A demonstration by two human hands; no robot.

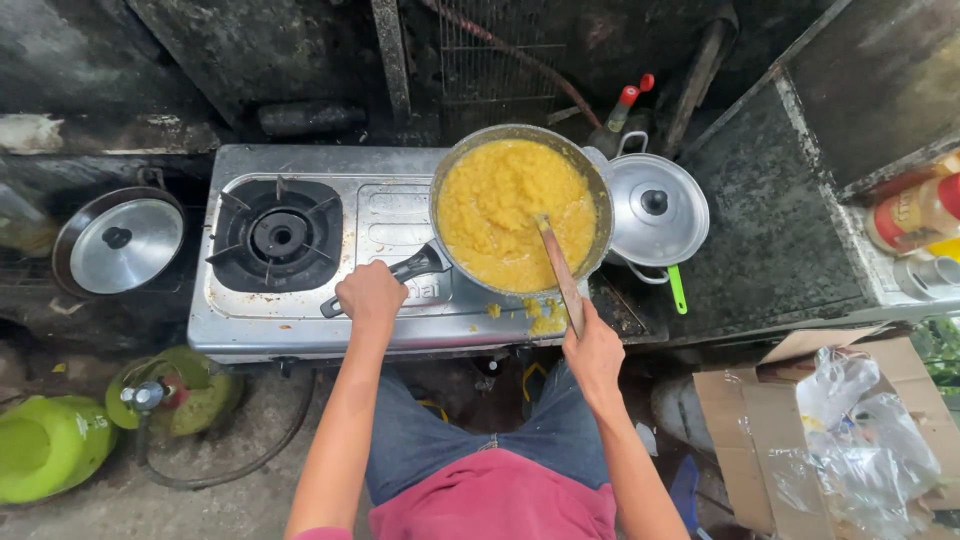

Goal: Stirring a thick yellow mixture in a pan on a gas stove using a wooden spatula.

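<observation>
Yellow mash [500, 205] fills the pan [598, 190], which sits on the right burner of the steel stove [380, 215]. My left hand [371, 292] clenches the pan's black handle [415, 268] left of the pan. My right hand [594, 352] grips a wooden spatula [558, 265], its tip in the mash. A lidded pot [655, 210] stands just right of the pan.

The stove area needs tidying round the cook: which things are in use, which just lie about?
In use: pan of yellow mash, pan handle in left hand, wooden spatula in right hand, stove.
Lying about: lidded pot, lid, gas cylinders, cardboard box.
</observation>
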